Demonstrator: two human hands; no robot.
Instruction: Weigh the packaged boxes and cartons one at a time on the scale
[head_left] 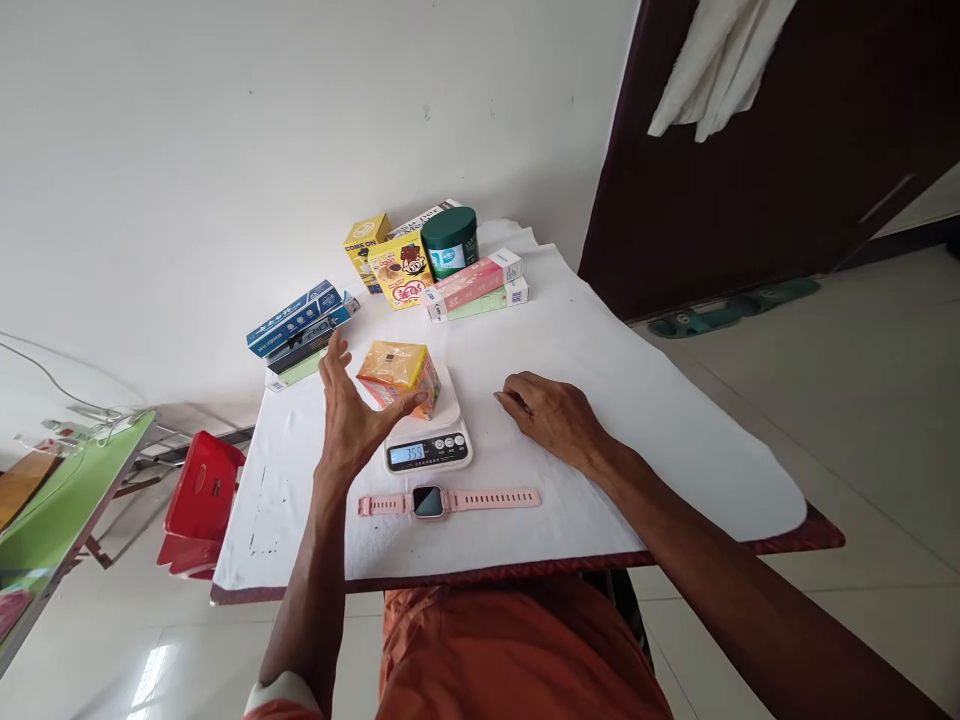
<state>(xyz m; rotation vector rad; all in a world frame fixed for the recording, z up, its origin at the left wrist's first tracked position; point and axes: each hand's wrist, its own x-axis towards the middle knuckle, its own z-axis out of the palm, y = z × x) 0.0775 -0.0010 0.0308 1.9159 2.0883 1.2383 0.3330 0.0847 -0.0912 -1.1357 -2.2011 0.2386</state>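
A small orange and yellow box (396, 370) in shiny clear wrap sits on the white kitchen scale (429, 455), whose lit display seems to read 359. My left hand (356, 415) is open at the box's left and front, thumb and fingers spread wide. The thumb tip overlaps the box's lower front edge; I cannot tell whether it touches. To the right of the scale, my right hand (555, 415) rests on the white tabletop, fingers curled in and nothing visible in them. In front of the scale lies a smartwatch (428, 502) with its pink strap stretched out flat.
Blue and dark cartons (296, 322) are stacked at the left edge. By the wall stand a yellow box (401, 268), a green-lidded tub (450, 240) and pink and green cartons (476, 285). A red chair (199, 500) is left of the table (600, 480).
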